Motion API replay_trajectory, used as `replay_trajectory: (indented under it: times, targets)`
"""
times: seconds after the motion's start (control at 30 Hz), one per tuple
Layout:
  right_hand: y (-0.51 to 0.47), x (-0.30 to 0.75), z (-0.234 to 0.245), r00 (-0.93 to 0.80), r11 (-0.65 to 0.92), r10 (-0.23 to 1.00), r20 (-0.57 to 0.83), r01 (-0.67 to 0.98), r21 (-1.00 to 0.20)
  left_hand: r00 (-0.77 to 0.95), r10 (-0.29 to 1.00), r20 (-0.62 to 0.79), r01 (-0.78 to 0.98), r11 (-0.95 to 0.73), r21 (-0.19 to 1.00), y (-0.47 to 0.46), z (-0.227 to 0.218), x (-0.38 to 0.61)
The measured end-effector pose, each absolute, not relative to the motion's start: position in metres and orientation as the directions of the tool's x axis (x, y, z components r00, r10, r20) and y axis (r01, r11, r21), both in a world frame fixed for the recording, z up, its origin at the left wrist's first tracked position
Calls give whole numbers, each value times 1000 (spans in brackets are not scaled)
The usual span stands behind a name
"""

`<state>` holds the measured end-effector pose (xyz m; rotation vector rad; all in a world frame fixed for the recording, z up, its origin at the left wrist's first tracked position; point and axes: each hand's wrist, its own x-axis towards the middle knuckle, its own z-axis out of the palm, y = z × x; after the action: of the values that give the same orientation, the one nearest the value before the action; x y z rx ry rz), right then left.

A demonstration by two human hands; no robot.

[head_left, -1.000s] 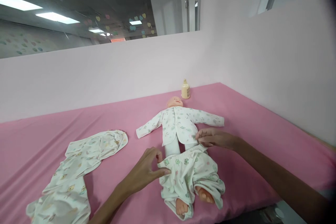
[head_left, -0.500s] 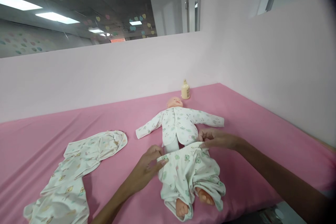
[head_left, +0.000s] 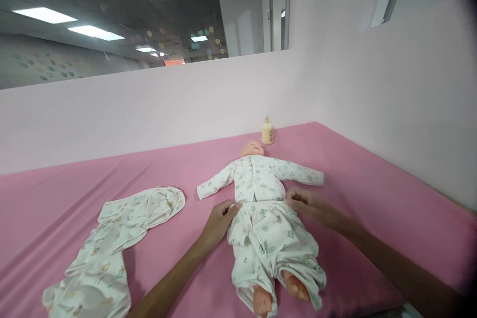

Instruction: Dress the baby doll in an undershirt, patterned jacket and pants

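Observation:
A baby doll (head_left: 252, 148) lies on its back, dressed in a white printed jacket (head_left: 257, 179) with its sleeves spread wide. White printed pants (head_left: 274, 238) cover its hips and legs, the waistband meeting the jacket's hem; both feet stick out at the cuffs. My left hand (head_left: 220, 221) pinches the waistband at the doll's hip on the left. On the opposite side, my right hand (head_left: 307, 206) has its fingers closed on the waistband's other end.
A pink-covered padded table (head_left: 164, 268) carries everything. Another printed garment (head_left: 112, 238) lies crumpled at the left. Behind the doll's head stands a cream pump bottle (head_left: 267, 133). White walls (head_left: 156, 114) border the back and right, with a window above.
Both hands have drawn the pants' waistband up the doll's body to the jacket hem, covering the white layer at its waist. The camera view has shifted slightly.

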<state>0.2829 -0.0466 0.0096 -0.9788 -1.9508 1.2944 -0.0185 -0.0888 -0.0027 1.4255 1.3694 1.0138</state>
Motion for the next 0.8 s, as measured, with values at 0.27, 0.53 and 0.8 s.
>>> replay_trajectory:
  times: [0.27, 0.53, 0.8]
  targets:
    - [-32, 307, -1, -788, 129, 586, -190, 322, -938, 77, 997, -5, 234, -13, 972, -86, -5, -19]
    - [-41, 301, 0, -718, 339, 686, -119, 460, -821, 79, 997, 1, 213, -18, 977, -83, -11, -22]
    - [-29, 297, 3, -465, 334, 874, 143, 360, -871, 67, 998, -2, 187, -11, 982, -84, -13, -22]
